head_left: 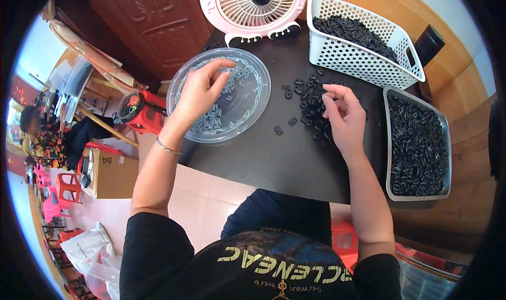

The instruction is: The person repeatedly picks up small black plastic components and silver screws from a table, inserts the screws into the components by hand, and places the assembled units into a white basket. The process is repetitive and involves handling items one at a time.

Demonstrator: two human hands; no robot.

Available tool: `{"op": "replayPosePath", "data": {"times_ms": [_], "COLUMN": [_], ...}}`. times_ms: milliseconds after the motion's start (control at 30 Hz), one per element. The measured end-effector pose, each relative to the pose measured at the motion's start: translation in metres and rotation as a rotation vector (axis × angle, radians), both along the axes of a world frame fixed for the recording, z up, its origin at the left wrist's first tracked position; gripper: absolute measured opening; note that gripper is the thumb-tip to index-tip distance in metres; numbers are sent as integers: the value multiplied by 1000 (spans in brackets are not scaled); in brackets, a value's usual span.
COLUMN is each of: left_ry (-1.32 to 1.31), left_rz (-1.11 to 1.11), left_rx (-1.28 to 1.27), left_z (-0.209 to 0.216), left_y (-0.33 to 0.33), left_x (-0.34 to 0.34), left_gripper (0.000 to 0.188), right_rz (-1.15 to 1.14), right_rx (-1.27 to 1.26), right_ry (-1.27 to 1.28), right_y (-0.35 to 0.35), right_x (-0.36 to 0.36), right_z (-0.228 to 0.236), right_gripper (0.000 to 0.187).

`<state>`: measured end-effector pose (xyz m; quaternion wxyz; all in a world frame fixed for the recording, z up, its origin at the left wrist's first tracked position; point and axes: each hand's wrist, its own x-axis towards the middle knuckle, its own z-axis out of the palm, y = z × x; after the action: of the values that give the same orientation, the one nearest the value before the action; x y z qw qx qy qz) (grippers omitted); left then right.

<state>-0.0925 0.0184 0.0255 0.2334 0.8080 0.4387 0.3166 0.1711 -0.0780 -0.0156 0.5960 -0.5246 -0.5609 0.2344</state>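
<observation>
My left hand (203, 86) hovers over a round clear plastic tray (265, 84), its index finger and thumb a little apart with nothing visible between them. Many small grey-blue pin-like pieces (213, 118) lie scattered in that tray, mostly around its edge. To the right, my right hand (346, 122) is above a loose pile of small black plastic pieces (311, 92) on the dark table. Its fingers are curled, thumb close to the index finger; whatever they may hold is too small to make out. Two stray black pieces (278, 130) lie just left of the pile.
A white perforated basket (363, 71) of black pieces stands at the back right. Nearer, a grey metal tray (391, 142) holds more of them. A pink fan (253, 10) stands at the table's far edge. Off to the left are a cardboard box (113, 173), red stools (147, 118) and another person (50, 136).
</observation>
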Motion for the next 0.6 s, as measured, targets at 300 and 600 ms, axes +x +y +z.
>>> {"op": "replayPosePath", "data": {"times_ms": [300, 600], "left_ry": [364, 429], "left_rz": [-196, -158], "left_rx": [281, 322], "left_z": [-8, -8], "left_y": [-2, -7], "left_x": [-13, -12], "left_gripper": [9, 14], "right_rz": [-11, -13], "right_rx": [4, -6], "right_ry": [-1, 18], "right_y": [-1, -1], "right_x": [-1, 0], "right_z": [2, 0], "right_gripper": [17, 17]}}
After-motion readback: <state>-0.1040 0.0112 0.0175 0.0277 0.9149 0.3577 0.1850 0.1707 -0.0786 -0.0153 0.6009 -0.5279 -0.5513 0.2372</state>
